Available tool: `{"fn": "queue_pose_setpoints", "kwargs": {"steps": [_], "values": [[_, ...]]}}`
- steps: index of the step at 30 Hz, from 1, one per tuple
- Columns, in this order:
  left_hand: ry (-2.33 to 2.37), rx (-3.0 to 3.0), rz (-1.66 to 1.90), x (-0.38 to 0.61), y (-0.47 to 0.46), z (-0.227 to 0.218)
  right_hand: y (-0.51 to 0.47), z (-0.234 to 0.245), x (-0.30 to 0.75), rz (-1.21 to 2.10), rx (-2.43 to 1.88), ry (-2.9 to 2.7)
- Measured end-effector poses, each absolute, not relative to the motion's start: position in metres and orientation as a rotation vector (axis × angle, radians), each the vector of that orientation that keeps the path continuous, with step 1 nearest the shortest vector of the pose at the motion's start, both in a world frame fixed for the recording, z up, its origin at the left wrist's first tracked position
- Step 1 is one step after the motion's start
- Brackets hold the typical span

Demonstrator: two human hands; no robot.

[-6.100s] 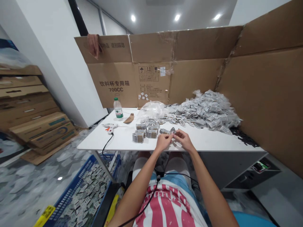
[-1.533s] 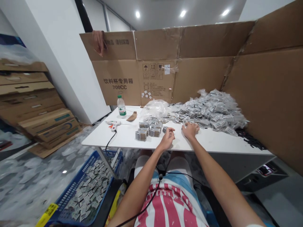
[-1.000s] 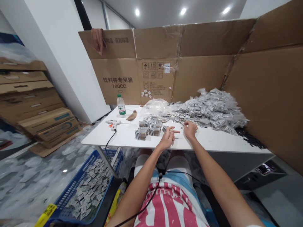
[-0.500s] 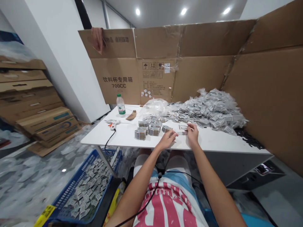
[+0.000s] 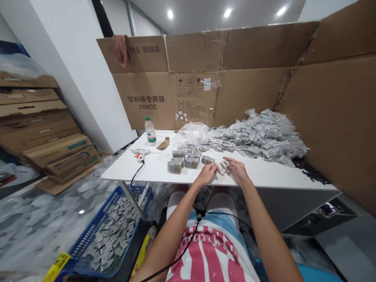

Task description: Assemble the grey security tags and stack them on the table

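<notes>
Over the front of the white table, my right hand (image 5: 237, 171) pinches a small flat tag with black-and-white stripes (image 5: 225, 163). The tag is tilted, and something pale or clear shows at its lower edge. My left hand (image 5: 209, 173) is closed, its fingertips against that lower edge; the fingers partly hide what they grip. Just beyond my left hand stands a short row of similar tags (image 5: 207, 159). To its left are taller, neat stacks of tags (image 5: 191, 162), with more loose tags lying behind them.
A big heap of plastic-wrapped tags (image 5: 267, 133) fills the back right, beside black strips (image 5: 313, 171). At left are a glue gun (image 5: 142, 154), a bottle (image 5: 150, 131) and a brown scrap (image 5: 163, 143). A blue basket (image 5: 85, 225) of tags sits below. Cardboard (image 5: 249, 94) walls the table.
My right hand has moved left and toward me, bringing the striped tag up to my left hand. The tag, flatter before, is now tilted between both hands. My left hand has barely moved.
</notes>
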State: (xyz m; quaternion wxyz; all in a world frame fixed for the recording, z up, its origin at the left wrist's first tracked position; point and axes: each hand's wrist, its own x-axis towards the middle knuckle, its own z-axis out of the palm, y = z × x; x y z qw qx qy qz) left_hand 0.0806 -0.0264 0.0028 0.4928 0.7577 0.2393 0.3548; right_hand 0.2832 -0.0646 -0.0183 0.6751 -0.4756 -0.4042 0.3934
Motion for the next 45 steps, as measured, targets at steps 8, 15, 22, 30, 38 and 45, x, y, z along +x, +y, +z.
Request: {"fn": "queue_pose_setpoints", "kwargs": {"steps": [8,15,22,30,38,45], "values": [[0.61,1.879,0.863,0.08,-0.027,0.003,-0.072,-0.018,0.275,1.009,-0.977,-0.838],[0.596,1.946,0.849,0.079,-0.028,0.003,-0.066,-0.021,0.273,0.892,-0.923,-0.778],[0.597,2.024,0.798,0.079,-0.03,0.005,-0.068,-0.022,0.277,0.747,-1.047,-0.747],[0.577,2.028,0.809,0.078,-0.032,0.006,-0.065,-0.025,0.276,0.554,-1.091,-0.74],[0.606,2.07,0.788,0.08,-0.032,0.004,-0.076,-0.021,0.274,0.697,-1.106,-1.018],[0.649,2.092,0.79,0.08,-0.031,0.003,-0.079,-0.018,0.272,0.726,-1.084,-1.116]]}}
